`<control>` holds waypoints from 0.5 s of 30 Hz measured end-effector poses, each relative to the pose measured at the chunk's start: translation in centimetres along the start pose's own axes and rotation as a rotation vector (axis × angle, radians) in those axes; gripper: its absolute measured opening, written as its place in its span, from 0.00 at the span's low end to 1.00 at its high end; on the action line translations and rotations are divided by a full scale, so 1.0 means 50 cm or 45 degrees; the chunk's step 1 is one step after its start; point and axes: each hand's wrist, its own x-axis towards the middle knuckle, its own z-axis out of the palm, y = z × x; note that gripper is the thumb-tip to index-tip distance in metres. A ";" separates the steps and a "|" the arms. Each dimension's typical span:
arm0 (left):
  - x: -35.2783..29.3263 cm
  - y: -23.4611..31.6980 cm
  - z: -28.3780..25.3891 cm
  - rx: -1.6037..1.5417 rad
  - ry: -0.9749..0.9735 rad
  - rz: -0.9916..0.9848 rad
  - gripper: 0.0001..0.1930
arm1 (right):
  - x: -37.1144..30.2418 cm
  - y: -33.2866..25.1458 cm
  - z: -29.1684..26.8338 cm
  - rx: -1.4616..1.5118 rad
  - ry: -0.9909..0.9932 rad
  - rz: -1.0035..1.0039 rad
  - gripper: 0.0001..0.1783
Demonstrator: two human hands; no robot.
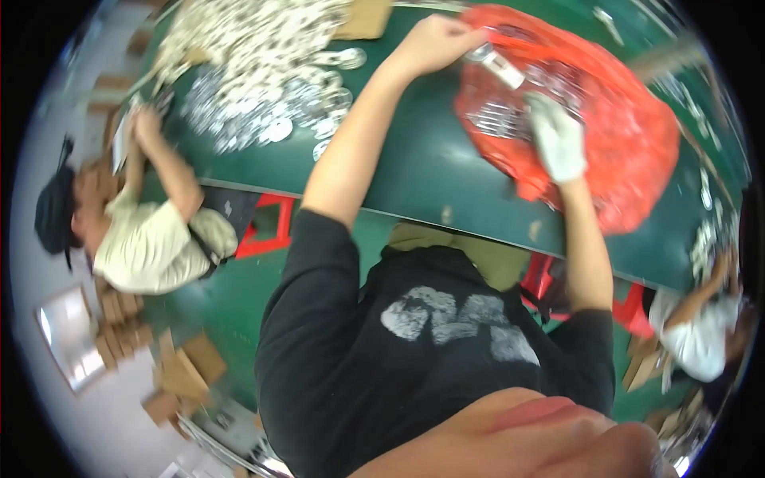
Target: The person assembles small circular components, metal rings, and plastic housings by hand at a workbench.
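My bare left hand reaches to the far edge of the red plastic bag, its thumb and fingers closed in a pinch. At its fingertips is a small flat piece with a silvery end and a pale strip; its exact kind I cannot make out. My right hand, in a whitish glove, lies over the bag with its fingers stretched out. Beneath and beside those fingers are shiny metal pieces, lying on the red plastic. The gloved fingertips are somewhat blurred.
A large heap of cream-coloured pieces and silvery discs covers the left of the green table. A person works at the left, another person at the right. Red stools stand below; cardboard boxes lie behind.
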 end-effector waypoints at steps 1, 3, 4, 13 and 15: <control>0.028 -0.058 -0.037 -0.212 0.119 0.061 0.21 | 0.011 -0.006 0.014 -0.019 0.037 -0.036 0.18; 0.063 -0.071 -0.100 -0.369 0.334 -0.537 0.18 | 0.016 -0.036 0.022 0.068 -0.114 0.121 0.18; 0.084 -0.046 -0.103 -0.364 0.358 -0.557 0.18 | 0.014 -0.025 0.025 0.070 -0.118 0.078 0.18; 0.016 -0.071 -0.156 1.169 0.510 -0.248 0.10 | -0.003 -0.034 0.014 0.150 -0.259 0.308 0.18; -0.019 -0.202 -0.243 1.539 0.667 -0.240 0.12 | 0.011 -0.054 0.021 -0.015 -0.269 0.127 0.20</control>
